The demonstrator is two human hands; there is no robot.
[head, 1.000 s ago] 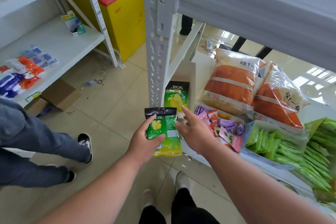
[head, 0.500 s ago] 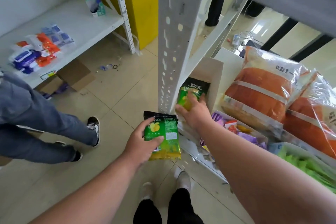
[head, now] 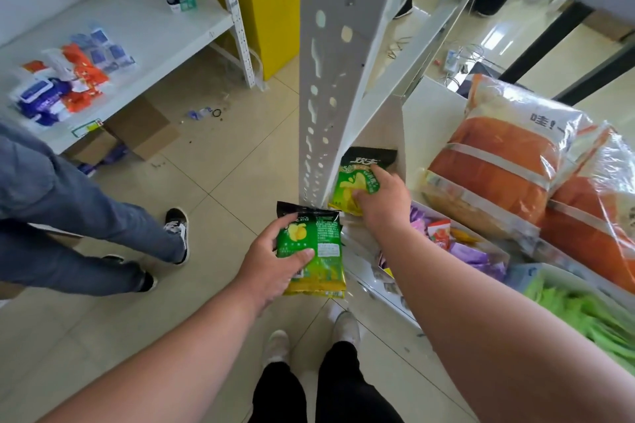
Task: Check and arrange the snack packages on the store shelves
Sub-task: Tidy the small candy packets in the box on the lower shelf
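Left hand (head: 275, 263): grips green chip bag (head: 314, 251) over floor. Right hand (head: 381, 199): fingers closed on second green bag (head: 355, 182) standing on shelf (head: 426, 117), right of post (head: 326, 79).

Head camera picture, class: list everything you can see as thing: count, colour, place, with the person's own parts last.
Green-and-yellow snack packet: one, in the left hand.
Matching green snack packet: one, on the shelf end by the white perforated post.
Big orange-filled clear bags: two, right shelf.
Small purple and pink packets: count unclear, in a shelf tray.
Lime-green sachets: many, lower right.
Blue and orange packets: several, left shelf.
Yellow cabinet: one, behind.
Bystander's jeans legs: left.
Left hand, right hand.
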